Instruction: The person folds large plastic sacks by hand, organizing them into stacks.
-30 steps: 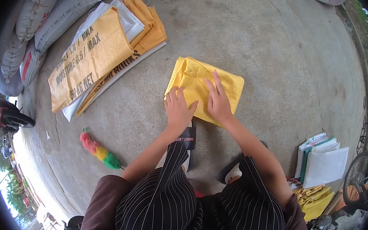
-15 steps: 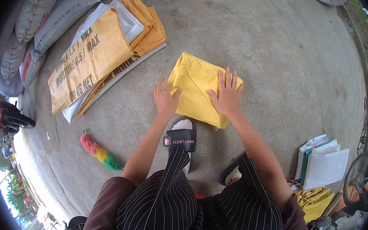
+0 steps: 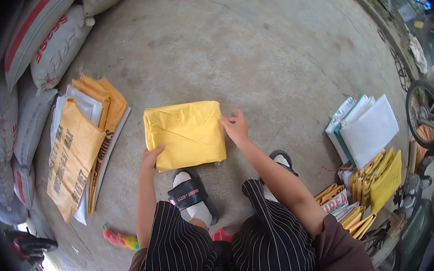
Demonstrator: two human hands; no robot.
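A yellow folded sack [image 3: 188, 135] lies as a neat, flat bundle on the concrete floor in front of my feet. My left hand [image 3: 151, 158] grips its near left edge, thumb on top and the other fingers hidden underneath. At the right edge is my right hand [image 3: 236, 127], its fingers loosely bent and apart, with one fingertip against or very near the bundle's side. Creases run across the sack's top face.
Printed tan and white sacks [image 3: 77, 154] lie stacked at left, below piled filled bags [image 3: 62, 44]. Folded white sacks [image 3: 369, 131] and yellow sacks [image 3: 386, 181] stand at right, near a wheel [image 3: 428, 113]. A colourful duster [image 3: 117, 238] lies behind my left foot.
My view has turned to the right. Both hands have left the top of the yellow sack for its edges, the left now gripping the near left edge. The bundle sits squarer to me.
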